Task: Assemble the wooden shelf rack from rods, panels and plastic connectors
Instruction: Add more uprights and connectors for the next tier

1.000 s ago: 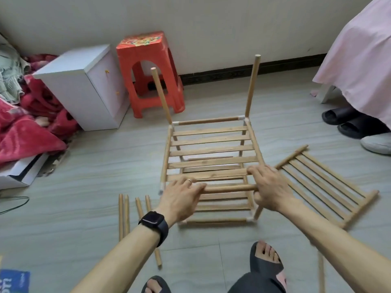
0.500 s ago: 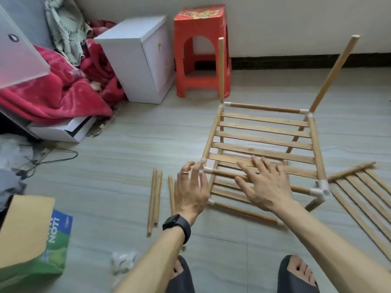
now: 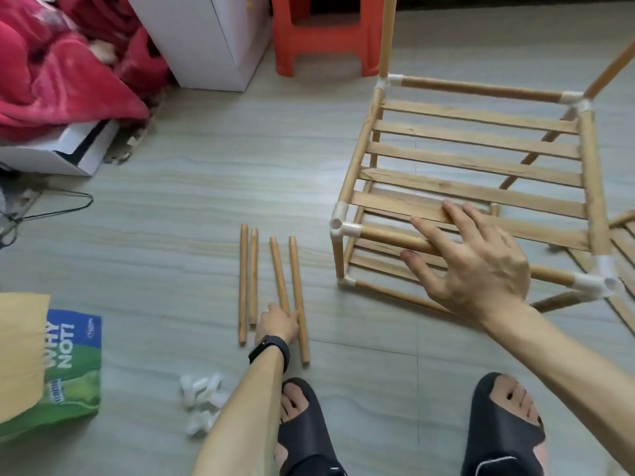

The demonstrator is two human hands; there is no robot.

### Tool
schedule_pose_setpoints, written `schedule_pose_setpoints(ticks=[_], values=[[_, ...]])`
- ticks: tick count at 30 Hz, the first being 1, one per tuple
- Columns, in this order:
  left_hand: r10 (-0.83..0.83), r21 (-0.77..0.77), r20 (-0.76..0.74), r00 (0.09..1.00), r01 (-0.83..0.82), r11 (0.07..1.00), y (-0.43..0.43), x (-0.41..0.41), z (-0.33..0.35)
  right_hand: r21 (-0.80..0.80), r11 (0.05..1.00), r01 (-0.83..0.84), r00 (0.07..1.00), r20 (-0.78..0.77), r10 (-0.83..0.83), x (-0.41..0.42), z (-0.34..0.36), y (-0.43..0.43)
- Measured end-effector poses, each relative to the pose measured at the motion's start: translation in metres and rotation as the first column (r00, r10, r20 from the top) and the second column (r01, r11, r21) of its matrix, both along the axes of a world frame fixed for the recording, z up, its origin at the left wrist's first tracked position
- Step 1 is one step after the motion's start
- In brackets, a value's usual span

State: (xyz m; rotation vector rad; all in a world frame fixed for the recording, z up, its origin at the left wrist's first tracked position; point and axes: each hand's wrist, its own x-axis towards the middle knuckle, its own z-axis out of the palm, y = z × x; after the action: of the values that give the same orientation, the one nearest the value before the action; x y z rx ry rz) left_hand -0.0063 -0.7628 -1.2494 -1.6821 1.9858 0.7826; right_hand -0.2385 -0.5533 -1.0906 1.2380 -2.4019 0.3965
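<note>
My left hand (image 3: 276, 322) is down at the floor, on the near part of the third rod (image 3: 279, 269) in a row of four loose rods (image 3: 243, 283). They lie side by side, pointing away from me. My thumb sits to the left of that rod and one finger touches the fourth rod (image 3: 297, 286) on its right. The rest of my fingers are hidden under the hand, so I cannot tell whether they have closed on the wood. A black watch (image 3: 269, 350) is on that wrist.

My right hand (image 3: 481, 266) is spread flat, its fingers (image 3: 450, 209) straight and apart. It lies over the near top rail (image 3: 381, 235) of the rack (image 3: 474, 139) and the nearest slat, and it grips nothing.

The rack stands on the floor to the right of the loose rods. It has two slatted shelves, one above the other, joined by white corner connectors (image 3: 340, 221). Two upright rods (image 3: 386, 36) rise from its far corners, and the near corners show open sockets. A separate slatted panel (image 3: 620, 235) lies on the floor at the right edge, just beside the rack.

A small heap of spare connectors (image 3: 201, 407) lies left of my left forearm, near my left sandal (image 3: 302, 431). A blue and green bag (image 3: 68, 365) sits further left. A red stool (image 3: 323, 39), a white cabinet (image 3: 206, 39) and a red blanket (image 3: 51, 80) are on the far side.
</note>
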Motion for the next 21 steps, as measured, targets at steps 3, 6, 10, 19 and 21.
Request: schedule_pose_setpoints(ticks=[3, 6, 10, 19, 21], values=[[0.01, -0.002, 0.025, 1.0, -0.01, 1.0, 0.01, -0.004, -0.004, 0.0, 1.0, 0.003, 1.0, 0.002, -0.003, 0.0, -0.002, 0.001], [0.046, 0.03, -0.001, 0.999, -0.046, 0.999, 0.008, -0.001, 0.005, 0.047, 0.999, 0.011, 0.999, 0.052, -0.013, 0.0, 0.0, 0.003], [0.337, 0.269, -0.282, 0.899, -0.263, 0.927, -0.002, 0.001, 0.041, 0.196, 0.98, 0.014, 0.986, 0.159, -0.046, 0.004, 0.012, 0.006], [-0.141, -0.193, -0.778, 0.612, -0.019, 0.981, 0.022, -0.045, 0.217, 0.249, 0.963, -0.105, 0.666, 0.737, -0.118, 0.003, 0.08, 0.012], [-0.354, -0.345, -0.758, 0.548, 0.123, 0.93, 0.041, -0.061, 0.252, -0.129, 0.991, 0.025, 0.243, 0.963, 0.12, 0.006, 0.108, 0.019]])
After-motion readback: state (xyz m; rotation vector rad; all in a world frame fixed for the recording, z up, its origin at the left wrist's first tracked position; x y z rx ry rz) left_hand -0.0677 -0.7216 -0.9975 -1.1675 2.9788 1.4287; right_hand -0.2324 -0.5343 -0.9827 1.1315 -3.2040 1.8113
